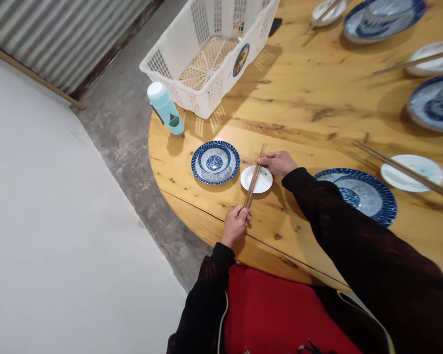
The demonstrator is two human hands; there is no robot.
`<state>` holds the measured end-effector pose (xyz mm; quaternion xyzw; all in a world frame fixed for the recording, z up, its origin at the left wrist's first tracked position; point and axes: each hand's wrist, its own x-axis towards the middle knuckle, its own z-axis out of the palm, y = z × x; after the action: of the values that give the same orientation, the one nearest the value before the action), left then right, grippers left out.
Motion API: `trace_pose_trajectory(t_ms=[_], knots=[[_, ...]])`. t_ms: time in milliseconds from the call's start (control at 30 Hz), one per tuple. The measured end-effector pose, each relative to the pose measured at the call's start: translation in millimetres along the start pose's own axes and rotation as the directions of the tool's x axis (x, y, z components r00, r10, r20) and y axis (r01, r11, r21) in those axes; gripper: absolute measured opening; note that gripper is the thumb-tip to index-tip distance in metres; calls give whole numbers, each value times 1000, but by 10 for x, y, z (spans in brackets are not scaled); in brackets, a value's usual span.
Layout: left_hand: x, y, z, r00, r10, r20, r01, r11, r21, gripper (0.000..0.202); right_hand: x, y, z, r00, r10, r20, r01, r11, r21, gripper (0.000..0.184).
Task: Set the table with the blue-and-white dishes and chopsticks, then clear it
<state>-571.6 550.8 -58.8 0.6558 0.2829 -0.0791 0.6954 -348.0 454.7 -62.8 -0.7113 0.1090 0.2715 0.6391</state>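
A pair of brown chopsticks (256,176) lies slantwise across a small white dish (265,184) on the wooden table. Their near ends are pinched in my left hand (237,223), close to the table's front edge. Closer to the far ends, the fingers of my right hand (278,162) close on the same pair, just over the dish's right rim. To the left of the dish sits a blue-and-white patterned plate with a bowl (214,162) at its middle. Beneath my right forearm, another blue-rimmed plate (382,204) is partly hidden by the sleeve.
A white plastic basket (206,101) stands at the back left of the round table (288,118). Beside it is an upright light-blue bottle (166,110). More place settings line the right side, including a white dish (424,172) with chopsticks across it.
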Motion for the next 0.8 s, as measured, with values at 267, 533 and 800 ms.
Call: trace_pose_trajectory(t_ms=[267,533,800], knots=[[-5,36,-7,1000,-11,1,11,1000,-11,35,-11,-8,-16,1000,4,-4,-4,1000,-14,28],[-27,45,-18,999,2,-42,-1,999,43,43,-44,-29,-58,997,-13,-72,6,996,-92,21],[-214,26,-282,989,60,-135,-52,997,61,36,-600,-533,-122,897,-289,-335,315,949,23,12]])
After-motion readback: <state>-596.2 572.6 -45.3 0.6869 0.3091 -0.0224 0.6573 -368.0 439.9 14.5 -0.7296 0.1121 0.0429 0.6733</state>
